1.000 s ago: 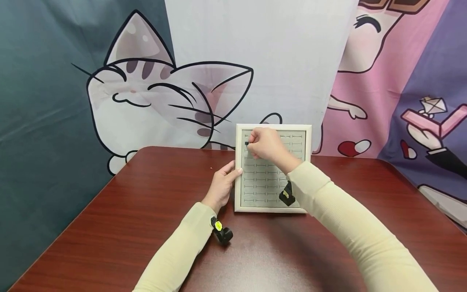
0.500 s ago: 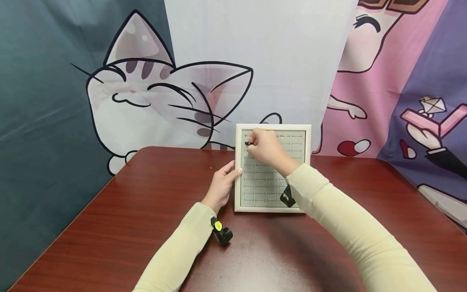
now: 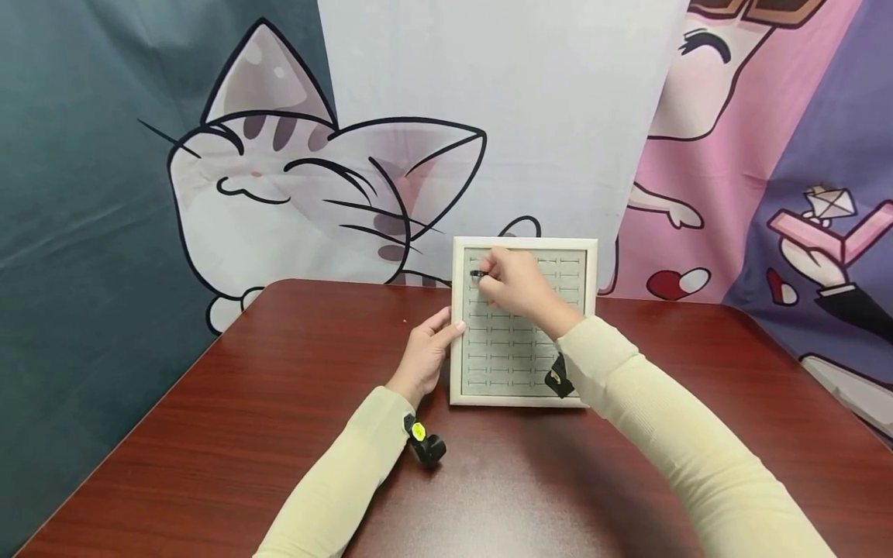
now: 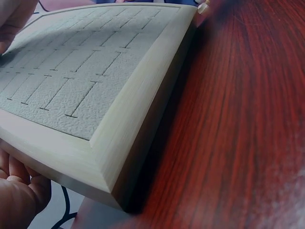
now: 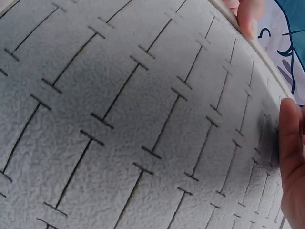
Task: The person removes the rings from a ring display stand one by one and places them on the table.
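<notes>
A ring display board (image 3: 512,356) with a cream frame and a pale grey slotted pad stands upright on the table in the head view. My left hand (image 3: 422,356) holds its left edge, thumb on the front of the frame. At the board's upper left, my right hand (image 3: 519,283) pinches a small black ring (image 3: 477,273) in front of the slots. The right wrist view shows part of the right hand (image 5: 291,162) at the pad's far side, with the ring hidden. From the left wrist, the left hand (image 4: 19,195) shows beside the frame (image 4: 128,119).
The board stands on a reddish-brown wooden table (image 3: 314,349). A cartoon-printed cloth (image 3: 523,116) hangs behind the table's back edge. Each wrist carries a small black camera, one of them the left wrist camera (image 3: 425,448).
My right hand has drawn slightly right and away from the board's left side, and more of the black ring shows at its fingertips. The left hand keeps its hold on the frame.
</notes>
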Demonstrator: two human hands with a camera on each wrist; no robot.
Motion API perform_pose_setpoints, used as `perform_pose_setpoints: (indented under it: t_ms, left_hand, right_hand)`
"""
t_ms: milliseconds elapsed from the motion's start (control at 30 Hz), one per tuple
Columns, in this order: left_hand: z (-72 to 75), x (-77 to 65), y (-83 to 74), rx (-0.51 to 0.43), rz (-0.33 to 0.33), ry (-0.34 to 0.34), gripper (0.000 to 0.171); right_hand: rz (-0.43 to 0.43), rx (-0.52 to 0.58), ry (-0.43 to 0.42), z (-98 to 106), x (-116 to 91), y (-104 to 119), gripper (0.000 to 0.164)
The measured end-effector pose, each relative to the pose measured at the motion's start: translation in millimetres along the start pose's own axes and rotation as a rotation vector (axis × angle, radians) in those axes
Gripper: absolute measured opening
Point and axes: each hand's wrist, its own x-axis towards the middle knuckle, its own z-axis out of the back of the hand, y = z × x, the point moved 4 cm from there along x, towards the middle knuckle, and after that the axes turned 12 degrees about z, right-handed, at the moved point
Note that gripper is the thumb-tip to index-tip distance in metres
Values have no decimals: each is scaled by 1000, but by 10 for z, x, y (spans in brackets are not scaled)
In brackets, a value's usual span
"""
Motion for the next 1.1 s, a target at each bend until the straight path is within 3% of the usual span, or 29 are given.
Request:
perform_pose_setpoints:
  t_ms: [367, 733, 1000, 1100]
  left_hand:
    - [-9, 3, -17, 13, -11, 5, 41]
    - [-12, 3, 18, 6, 5, -4, 42]
    - [-12, 14, 16, 5, 5, -7, 42]
    - [-1, 14, 4, 5, -2, -14, 42]
  right_hand:
    - [20, 200, 12, 36, -42, -94, 10]
    - [-2, 272, -4, 27, -68, -167, 9]
    - [-44, 471, -126, 122, -102, -281, 6]
    - [-83, 476, -139, 166, -137, -323, 3]
